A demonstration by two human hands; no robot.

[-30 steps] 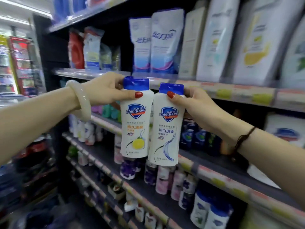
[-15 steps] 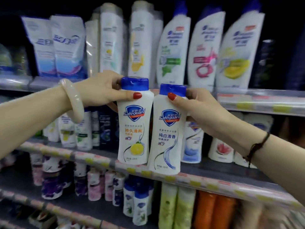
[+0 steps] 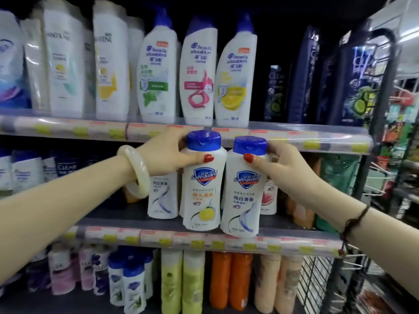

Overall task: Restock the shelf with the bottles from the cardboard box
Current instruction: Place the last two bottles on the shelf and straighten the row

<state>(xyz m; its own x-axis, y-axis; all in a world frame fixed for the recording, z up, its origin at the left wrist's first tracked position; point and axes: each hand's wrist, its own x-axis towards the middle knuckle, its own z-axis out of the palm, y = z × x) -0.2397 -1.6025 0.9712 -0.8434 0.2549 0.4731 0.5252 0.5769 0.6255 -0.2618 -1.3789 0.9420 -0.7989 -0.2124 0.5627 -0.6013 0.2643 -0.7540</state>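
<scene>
Placing step: left hand point(image 3: 165, 155) grips lemon bottle point(image 3: 203, 184), right hand point(image 3: 285, 171) white bottle point(image 3: 243, 191); next, probably set both onto middle shelf point(image 3: 127, 217).

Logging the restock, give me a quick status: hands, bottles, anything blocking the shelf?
Left hand grips lemon bottle. Right hand grips white bottle. Both at middle shelf front edge. Matching bottles already behind; gap looks tight.
</scene>
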